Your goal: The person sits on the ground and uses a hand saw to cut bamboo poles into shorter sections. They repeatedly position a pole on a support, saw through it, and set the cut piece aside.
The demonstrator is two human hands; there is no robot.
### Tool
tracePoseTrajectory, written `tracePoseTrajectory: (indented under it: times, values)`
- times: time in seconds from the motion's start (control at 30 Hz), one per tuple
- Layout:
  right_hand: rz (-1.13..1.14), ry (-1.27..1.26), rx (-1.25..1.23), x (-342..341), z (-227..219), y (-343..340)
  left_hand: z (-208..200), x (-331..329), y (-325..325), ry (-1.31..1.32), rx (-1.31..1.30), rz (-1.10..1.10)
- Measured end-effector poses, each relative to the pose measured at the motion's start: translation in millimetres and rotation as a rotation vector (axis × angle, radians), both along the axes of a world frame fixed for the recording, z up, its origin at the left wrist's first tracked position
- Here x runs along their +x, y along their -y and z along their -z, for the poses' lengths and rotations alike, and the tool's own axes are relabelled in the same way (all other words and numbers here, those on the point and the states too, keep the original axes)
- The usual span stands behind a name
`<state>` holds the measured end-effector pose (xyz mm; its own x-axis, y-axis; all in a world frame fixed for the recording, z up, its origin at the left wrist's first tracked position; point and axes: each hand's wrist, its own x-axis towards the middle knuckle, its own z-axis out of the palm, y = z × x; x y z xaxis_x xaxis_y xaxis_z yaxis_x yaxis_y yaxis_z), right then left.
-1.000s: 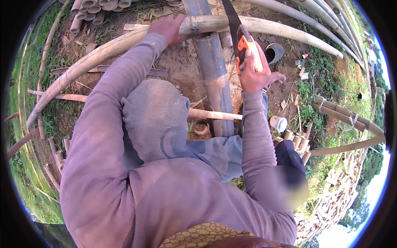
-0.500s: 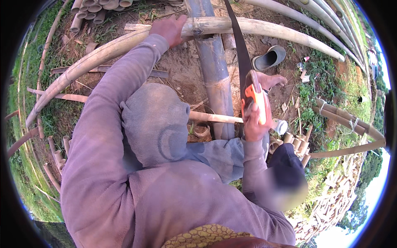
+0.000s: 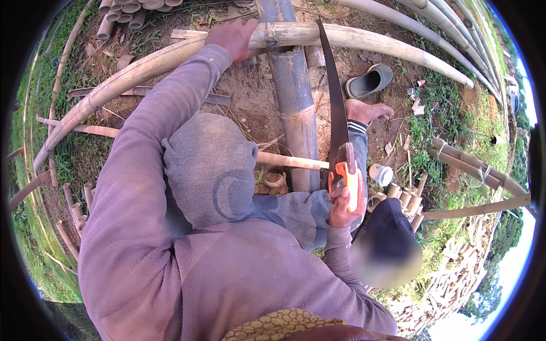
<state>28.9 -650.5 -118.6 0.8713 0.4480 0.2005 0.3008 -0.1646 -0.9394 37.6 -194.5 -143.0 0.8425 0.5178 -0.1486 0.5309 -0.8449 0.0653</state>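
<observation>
A long pale bamboo pole point(image 3: 392, 46) lies crosswise over a thicker grey bamboo length point(image 3: 296, 108). My left hand point(image 3: 232, 40) grips the pole just left of where the two cross. In my right hand point(image 3: 342, 212) is a handsaw point(image 3: 336, 108) with an orange handle and a long dark blade. The blade points away from me, its tip at the pole, right of the crossing. Whether the teeth touch the bamboo I cannot tell. A thinner bamboo stick point(image 3: 293, 161) runs across the thick length, near the saw handle.
My grey-clad knee point(image 3: 210, 165) is bent between my arms. A bare foot point(image 3: 367, 111) and a clog point(image 3: 369, 80) are right of the blade. Close by my right arm is a person in a dark cap point(image 3: 389, 227). Cut bamboo pieces point(image 3: 409, 200) and a white cup point(image 3: 381, 174) lie nearby.
My right hand has drawn the saw back toward me, so the blade tip now shows at the pole. The left hand stays on the pole.
</observation>
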Motion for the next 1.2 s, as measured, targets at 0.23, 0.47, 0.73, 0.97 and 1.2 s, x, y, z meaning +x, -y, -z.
tracePoseTrajectory:
  times: [0.23,0.47,0.73,0.97,1.2]
  values:
    - [-0.023,-0.102,0.101,135,-12,-206,0,4,1,0.064,-0.013,0.029]
    - [-0.033,-0.200,0.132,53,5,-80,7,-4,-3,0.051,0.018,0.024]
    - [-0.001,-0.138,0.252,66,26,-103,13,0,1,0.106,0.051,0.046]
    - [-0.042,-0.040,0.098,111,13,-159,15,-2,-11,0.108,0.054,0.074]
    - [0.010,-0.030,0.007,3,16,-8,15,-3,-5,0.102,0.050,0.039]
